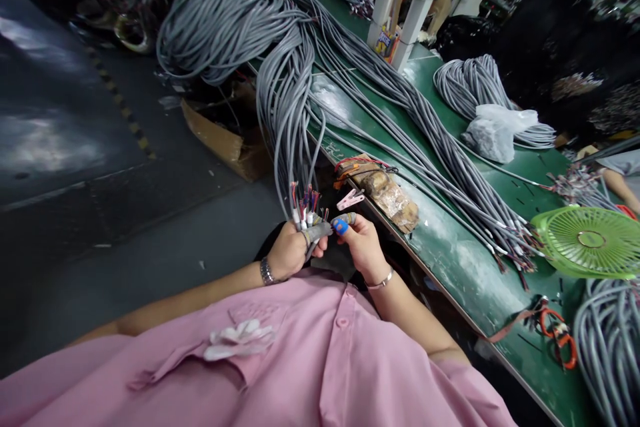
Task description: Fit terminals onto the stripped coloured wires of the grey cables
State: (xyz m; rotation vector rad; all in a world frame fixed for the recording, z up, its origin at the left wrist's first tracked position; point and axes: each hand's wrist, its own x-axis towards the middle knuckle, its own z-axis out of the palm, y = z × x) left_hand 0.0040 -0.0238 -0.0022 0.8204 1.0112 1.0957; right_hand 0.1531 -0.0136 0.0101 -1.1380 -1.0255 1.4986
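My left hand (295, 250) is closed round the ends of several grey cables (290, 127), whose stripped tips (305, 203) show red, blue and white wires above the fist. Grey covers wrap its thumb and some fingers. My right hand (363, 240), with blue tape on the thumb and a grey cover on a finger, pinches at the wire ends beside my left thumb. What exactly sits between those right fingertips is too small to make out. A pink clip (350, 199) lies on the table edge close above my right hand.
Long grey cable bundles (420, 113) run across the green table (450, 247). A taped brown block (393, 200), a green fan (590, 240) and orange-handled scissors (557, 340) lie along it. A cardboard box (215, 140) stands on the floor. Another person's arm (623, 188) shows at right.
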